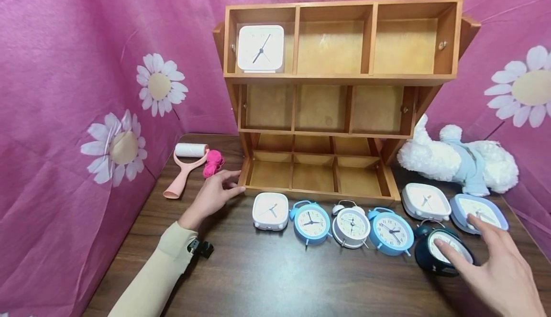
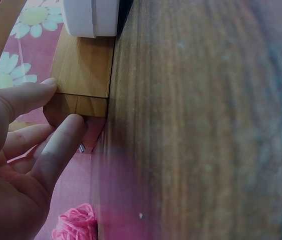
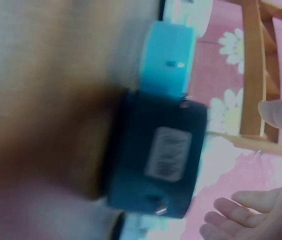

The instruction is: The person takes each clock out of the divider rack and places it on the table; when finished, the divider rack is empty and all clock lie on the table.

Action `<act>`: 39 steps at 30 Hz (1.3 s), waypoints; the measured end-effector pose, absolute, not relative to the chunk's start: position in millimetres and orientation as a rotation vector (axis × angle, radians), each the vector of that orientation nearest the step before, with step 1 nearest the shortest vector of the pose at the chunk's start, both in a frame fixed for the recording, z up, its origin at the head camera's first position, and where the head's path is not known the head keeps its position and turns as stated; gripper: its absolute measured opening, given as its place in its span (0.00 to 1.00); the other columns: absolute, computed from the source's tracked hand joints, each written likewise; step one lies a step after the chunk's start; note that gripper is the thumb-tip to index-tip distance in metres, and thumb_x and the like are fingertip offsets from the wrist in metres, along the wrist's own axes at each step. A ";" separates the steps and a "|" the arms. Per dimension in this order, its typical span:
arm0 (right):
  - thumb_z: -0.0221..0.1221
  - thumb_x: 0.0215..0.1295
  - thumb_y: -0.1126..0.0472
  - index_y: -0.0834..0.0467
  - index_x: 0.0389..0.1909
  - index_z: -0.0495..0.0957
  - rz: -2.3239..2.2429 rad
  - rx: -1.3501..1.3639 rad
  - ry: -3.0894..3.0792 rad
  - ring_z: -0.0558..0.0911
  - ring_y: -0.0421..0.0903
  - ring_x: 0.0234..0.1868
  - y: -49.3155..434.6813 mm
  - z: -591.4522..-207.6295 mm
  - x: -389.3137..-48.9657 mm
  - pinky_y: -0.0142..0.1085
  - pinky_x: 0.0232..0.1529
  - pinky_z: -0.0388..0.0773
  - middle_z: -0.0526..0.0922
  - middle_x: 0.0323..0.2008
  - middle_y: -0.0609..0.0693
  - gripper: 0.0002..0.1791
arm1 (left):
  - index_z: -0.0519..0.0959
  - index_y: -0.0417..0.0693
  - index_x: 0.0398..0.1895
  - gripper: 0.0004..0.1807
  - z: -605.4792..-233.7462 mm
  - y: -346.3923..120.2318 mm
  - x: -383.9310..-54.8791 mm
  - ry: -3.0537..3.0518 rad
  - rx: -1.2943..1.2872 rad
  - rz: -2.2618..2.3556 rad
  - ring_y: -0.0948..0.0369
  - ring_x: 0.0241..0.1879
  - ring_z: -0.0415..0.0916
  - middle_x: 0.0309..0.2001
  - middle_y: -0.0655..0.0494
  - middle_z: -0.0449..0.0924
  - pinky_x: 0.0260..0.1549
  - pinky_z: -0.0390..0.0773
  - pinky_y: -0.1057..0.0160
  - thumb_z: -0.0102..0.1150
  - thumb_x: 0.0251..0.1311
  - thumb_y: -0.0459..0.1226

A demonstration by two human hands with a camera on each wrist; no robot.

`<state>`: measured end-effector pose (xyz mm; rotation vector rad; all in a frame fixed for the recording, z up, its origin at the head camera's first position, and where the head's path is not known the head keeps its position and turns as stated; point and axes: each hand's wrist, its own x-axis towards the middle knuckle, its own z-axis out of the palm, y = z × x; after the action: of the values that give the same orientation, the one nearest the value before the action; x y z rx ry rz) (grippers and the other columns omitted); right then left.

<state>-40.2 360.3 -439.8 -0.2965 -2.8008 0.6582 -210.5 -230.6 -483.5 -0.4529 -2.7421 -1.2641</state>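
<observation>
In the head view my left hand [image 1: 215, 190] touches the lower left corner of a wooden shelf [image 1: 342, 77]. Its thumb and nearly straight index finger meet the corner of the bottom board [image 2: 80, 75] in the left wrist view. My right hand [image 1: 499, 259] hovers over a dark green alarm clock [image 1: 445, 255], fingers spread and holding nothing. Beside that clock are a periwinkle clock [image 1: 495, 207] and a white clock [image 1: 426, 201]. Along the shelf's front stand a white square clock [image 1: 270, 211], a blue clock [image 1: 312, 222], a white twin-bell clock [image 1: 351, 226] and another blue clock [image 1: 391, 231].
A white square clock [image 1: 260, 48] sits in the shelf's top left compartment. Left of the shelf lie a lint roller [image 1: 185, 171] and pink yarn [image 1: 213, 162]. A white plush toy [image 1: 456, 159] lies on the right. Pink flowered cloth [image 1: 185, 35] hangs behind the brown table [image 1: 267, 278].
</observation>
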 end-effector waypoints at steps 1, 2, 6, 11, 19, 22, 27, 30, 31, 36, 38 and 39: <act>0.73 0.71 0.44 0.68 0.85 0.62 0.680 -0.277 -2.776 0.64 0.82 0.78 358.1 -435.5 -41.7 0.81 0.73 0.59 0.66 0.77 0.82 0.53 | 0.86 0.39 0.68 0.31 -481.7 -229.8 -210.0 -2.747 -0.448 -1.258 0.59 0.43 0.92 0.50 0.46 0.91 0.43 0.84 0.62 0.79 0.68 0.47; 0.74 0.71 0.44 0.66 0.86 0.62 0.697 -0.262 -2.749 0.65 0.81 0.79 355.2 -431.7 -42.8 0.76 0.79 0.57 0.66 0.78 0.80 0.53 | 0.86 0.39 0.68 0.30 -480.4 -229.0 -209.8 -2.754 -0.441 -1.249 0.59 0.43 0.92 0.50 0.45 0.91 0.43 0.84 0.62 0.79 0.68 0.46; 0.79 0.64 0.50 0.59 0.84 0.69 0.743 -0.145 -2.591 0.69 0.56 0.83 342.7 -417.0 -49.9 0.35 0.89 0.51 0.74 0.75 0.75 0.50 | 0.84 0.37 0.70 0.30 -465.0 -222.1 -203.6 -2.823 -0.373 -1.222 0.53 0.46 0.93 0.53 0.43 0.91 0.48 0.86 0.57 0.78 0.68 0.40; 0.82 0.59 0.54 0.59 0.81 0.74 0.747 0.022 -2.478 0.65 0.27 0.80 327.3 -393.3 -66.0 0.13 0.74 0.45 0.78 0.72 0.73 0.49 | 0.84 0.37 0.71 0.29 -464.3 -221.2 -203.3 -2.859 -0.340 -1.191 0.53 0.48 0.93 0.54 0.43 0.91 0.47 0.83 0.63 0.77 0.71 0.39; 0.84 0.52 0.54 0.54 0.82 0.74 0.772 0.196 -2.409 0.70 0.39 0.81 296.8 -352.5 -91.8 0.15 0.74 0.50 0.78 0.75 0.69 0.53 | 0.85 0.37 0.69 0.29 -466.5 -223.8 -205.5 -2.825 -0.393 -1.227 0.54 0.46 0.93 0.52 0.43 0.92 0.44 0.84 0.63 0.78 0.69 0.42; 0.84 0.53 0.49 0.54 0.81 0.75 0.778 0.310 -2.352 0.74 0.46 0.80 283.5 -337.0 -105.2 0.17 0.76 0.53 0.79 0.74 0.69 0.53 | 0.86 0.41 0.69 0.30 -483.1 -232.2 -213.3 -2.757 -0.465 -1.258 0.58 0.43 0.92 0.49 0.46 0.92 0.42 0.83 0.63 0.78 0.69 0.47; 0.67 0.62 0.17 0.57 0.80 0.75 0.757 0.442 -2.279 0.77 0.67 0.71 260.5 -312.1 -128.0 0.18 0.76 0.58 0.81 0.71 0.69 0.59 | 0.87 0.43 0.68 0.32 -495.1 -236.6 -214.8 -2.749 -0.465 -1.261 0.60 0.42 0.91 0.49 0.47 0.91 0.43 0.84 0.62 0.79 0.67 0.51; 0.59 0.62 0.12 0.57 0.81 0.75 0.753 0.487 -2.256 0.78 0.69 0.71 249.1 -299.0 -138.7 0.22 0.76 0.62 0.80 0.72 0.68 0.63 | 0.86 0.42 0.68 0.33 -494.8 -235.6 -212.2 -2.746 -0.452 -1.256 0.60 0.42 0.91 0.48 0.47 0.91 0.43 0.83 0.62 0.80 0.67 0.51; 0.59 0.62 0.12 0.56 0.81 0.74 0.755 0.495 -2.252 0.78 0.68 0.71 245.6 -295.0 -141.7 0.26 0.77 0.64 0.80 0.72 0.67 0.62 | 0.86 0.42 0.68 0.33 -495.1 -235.7 -212.4 -2.746 -0.452 -1.252 0.59 0.42 0.91 0.48 0.47 0.91 0.42 0.83 0.62 0.80 0.67 0.51; 0.60 0.64 0.14 0.56 0.83 0.73 0.750 0.568 -2.224 0.78 0.65 0.72 230.4 -277.5 -157.0 0.54 0.75 0.75 0.80 0.73 0.66 0.61 | 0.86 0.43 0.69 0.33 -498.0 -237.9 -217.7 -2.741 -0.483 -1.254 0.60 0.42 0.91 0.47 0.49 0.92 0.42 0.82 0.63 0.79 0.68 0.52; 0.61 0.66 0.17 0.58 0.83 0.72 0.744 0.613 -2.208 0.77 0.65 0.73 223.5 -272.4 -164.5 0.61 0.74 0.75 0.79 0.74 0.66 0.59 | 0.86 0.43 0.69 0.32 -498.7 -237.9 -218.0 -2.738 -0.480 -1.252 0.61 0.41 0.91 0.47 0.50 0.92 0.41 0.81 0.64 0.79 0.68 0.51; 0.63 0.67 0.20 0.59 0.82 0.72 0.740 0.635 -2.195 0.77 0.65 0.74 219.6 -270.2 -168.5 0.63 0.74 0.75 0.80 0.73 0.66 0.58 | 0.86 0.42 0.69 0.31 -495.9 -236.7 -216.5 -2.743 -0.470 -1.252 0.60 0.41 0.91 0.47 0.49 0.92 0.41 0.82 0.64 0.79 0.68 0.50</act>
<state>-168.5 219.6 -270.2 0.6348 -2.1948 0.7399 -216.5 -236.7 -495.9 -0.4702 -2.7430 -1.2519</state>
